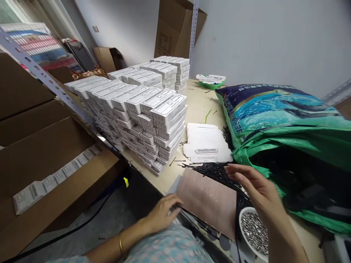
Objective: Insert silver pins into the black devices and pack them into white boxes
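My left hand (166,213) is at the near left edge of a flat brown board (208,201). Its fingers are curled, and a small dark spot shows between fingertips and thumb; I cannot make out what it is. Over a heap of thin black sticks (216,170) hangs my right hand (260,188), fingers stretched and thumb apart, holding nothing. Beneath its wrist stands a white bowl (241,223) of small shiny metal pieces (255,230). Flat white printed cartons (207,142) lie stacked beyond the black sticks.
Many small white boxes (167,113) are piled high at the left of the table. A green-blue sack (282,109) gapes at the right, dark inside. Left below stands a cardboard box (68,182) with white boxes in it. A green tray (211,86) sits at the back.
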`<state>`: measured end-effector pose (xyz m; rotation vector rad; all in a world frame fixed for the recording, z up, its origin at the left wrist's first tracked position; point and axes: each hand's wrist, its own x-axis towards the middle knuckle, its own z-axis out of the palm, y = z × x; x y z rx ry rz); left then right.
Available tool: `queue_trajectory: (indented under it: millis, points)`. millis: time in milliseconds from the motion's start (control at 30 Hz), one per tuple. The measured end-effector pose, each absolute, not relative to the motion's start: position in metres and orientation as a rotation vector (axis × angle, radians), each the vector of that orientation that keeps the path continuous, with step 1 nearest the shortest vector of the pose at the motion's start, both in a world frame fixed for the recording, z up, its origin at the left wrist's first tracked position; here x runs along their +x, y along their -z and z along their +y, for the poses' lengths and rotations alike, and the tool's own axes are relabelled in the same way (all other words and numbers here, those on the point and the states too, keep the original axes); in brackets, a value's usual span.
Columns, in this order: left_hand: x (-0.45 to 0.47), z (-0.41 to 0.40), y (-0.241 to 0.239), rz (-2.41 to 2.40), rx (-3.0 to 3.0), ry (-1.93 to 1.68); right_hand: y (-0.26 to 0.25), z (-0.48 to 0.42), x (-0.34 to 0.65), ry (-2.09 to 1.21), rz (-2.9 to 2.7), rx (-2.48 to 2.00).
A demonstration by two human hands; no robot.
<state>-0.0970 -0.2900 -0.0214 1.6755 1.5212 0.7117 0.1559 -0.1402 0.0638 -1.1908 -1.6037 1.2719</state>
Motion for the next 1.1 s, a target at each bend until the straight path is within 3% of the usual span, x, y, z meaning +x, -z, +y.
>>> queue_trajectory:
  millis: [267, 567, 767, 900, 967, 1067, 1100]
  points:
    - [-0.198, -0.233, 0.043, 2.517, 0.865, -1.656, 0.014, -0.165, 0.062, -1.972, -1.184, -1.089]
    - [-0.282, -0.172, 0.06, 2.58, 0.441, -1.806, 0.037, -0.134, -0.031, -2.151, -1.048, -1.132]
    - [-0.276, -0.171, 0.062, 2.529, 0.455, -1.718, 0.025, -0.122, -0.062, -2.143, -1.164, -1.045]
    - [-0.227, -0.211, 0.056, 2.45, 0.491, -1.528, 0.02, -0.123, -0.049, -2.123, -1.133, -1.064]
    - [-0.2, -0.25, 0.048, 2.265, 0.661, -1.322, 0.006, -0.119, -0.015, -2.028, -1.107, -1.076]
    - [-0.185, -0.32, 0.031, 1.423, 1.221, -0.593, -0.029, -0.114, 0.066, -1.682, -1.154, -0.969]
    - [-0.188, -0.34, 0.024, 1.337, 1.346, -0.456, -0.04, -0.115, 0.096, -1.515, -1.217, -1.003]
